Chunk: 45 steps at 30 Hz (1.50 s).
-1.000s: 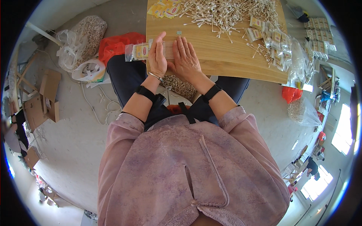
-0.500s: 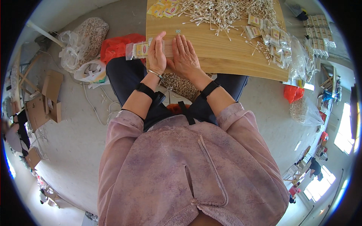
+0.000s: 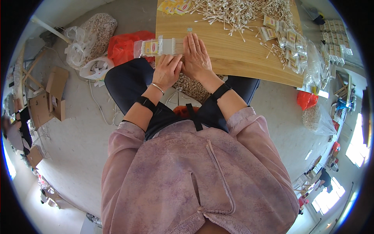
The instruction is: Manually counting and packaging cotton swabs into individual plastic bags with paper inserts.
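Note:
At the table's left end lies a clear plastic bag (image 3: 166, 46) holding cotton swabs with a yellow label card (image 3: 152, 47). A row of white cotton swabs (image 3: 177, 46) lies at its right end. My right hand (image 3: 197, 56) rests flat beside this row, fingers straight and together, its edge against the swab ends. My left hand (image 3: 167, 70) is at the near table edge, just below the swabs, with fingers bent and thumb drawn in. Whatever the left fingertips may hold is hidden.
Loose swabs (image 3: 237, 13) are heaped across the far table (image 3: 218, 45). Yellow cards (image 3: 174, 6) lie far left, filled packs (image 3: 292, 43) at right. A red plastic bag (image 3: 126, 46) is left of the table. A sack of swabs (image 3: 191, 85) sits below, between my knees.
My left hand has come off the swab row, moving toward me and curling its fingers. The row and bag are now uncovered. My right hand stays flat at the row's right end.

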Available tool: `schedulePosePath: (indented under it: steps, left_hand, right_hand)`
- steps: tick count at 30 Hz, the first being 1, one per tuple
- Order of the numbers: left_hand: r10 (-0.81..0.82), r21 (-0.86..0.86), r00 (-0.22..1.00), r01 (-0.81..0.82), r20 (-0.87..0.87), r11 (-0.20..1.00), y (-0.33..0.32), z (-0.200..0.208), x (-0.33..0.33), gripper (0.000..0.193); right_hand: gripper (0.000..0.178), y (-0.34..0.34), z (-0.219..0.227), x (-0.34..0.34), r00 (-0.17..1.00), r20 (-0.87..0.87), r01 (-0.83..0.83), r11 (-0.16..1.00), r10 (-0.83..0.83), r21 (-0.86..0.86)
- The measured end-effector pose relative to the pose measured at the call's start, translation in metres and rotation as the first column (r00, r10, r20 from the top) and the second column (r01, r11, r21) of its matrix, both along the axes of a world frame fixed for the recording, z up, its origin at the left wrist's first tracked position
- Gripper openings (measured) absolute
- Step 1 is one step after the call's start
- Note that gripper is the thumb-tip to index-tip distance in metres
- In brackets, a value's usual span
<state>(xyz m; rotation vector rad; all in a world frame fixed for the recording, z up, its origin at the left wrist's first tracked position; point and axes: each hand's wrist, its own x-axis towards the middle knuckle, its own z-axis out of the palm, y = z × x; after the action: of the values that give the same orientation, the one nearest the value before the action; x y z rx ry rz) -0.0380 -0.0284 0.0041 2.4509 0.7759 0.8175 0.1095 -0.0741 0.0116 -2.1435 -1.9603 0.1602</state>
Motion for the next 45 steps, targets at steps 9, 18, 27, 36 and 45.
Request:
schedulePosePath:
  steps: [9, 18, 27, 36, 45]
  left_hand:
    - [0.053, 0.040, 0.995, -0.050, -0.079, 0.998, -0.004, -0.003, 0.005, 0.029]
    - [0.067, 0.051, 0.994, -0.063, -0.088, 0.997, -0.004, -0.002, 0.007, 0.028]
    - [0.107, 0.049, 0.981, -0.101, -0.164, 0.994, -0.004, 0.000, 0.012, 0.032]
    - [0.139, 0.005, 0.972, -0.141, -0.189, 0.990, -0.004, 0.008, 0.017, 0.033]
    - [0.147, 0.007, 0.972, -0.148, -0.183, 0.989, -0.001, 0.006, 0.019, 0.034]
  right_hand:
    - [0.075, -0.001, -0.002, 0.000, 1.000, 0.008, 0.000, 0.999, 0.000, 0.044]
    - [0.073, -0.001, -0.004, 0.000, 1.000, -0.011, 0.004, 0.998, -0.004, 0.062]
    - [0.068, -0.001, -0.003, 0.000, 1.000, 0.027, 0.001, 0.999, -0.001, 0.034]
    - [0.068, -0.001, -0.001, 0.000, 0.999, 0.042, -0.002, 1.000, 0.003, -0.003]
    - [0.066, -0.002, -0.003, 0.000, 1.000, 0.007, -0.007, 1.000, 0.007, 0.027]
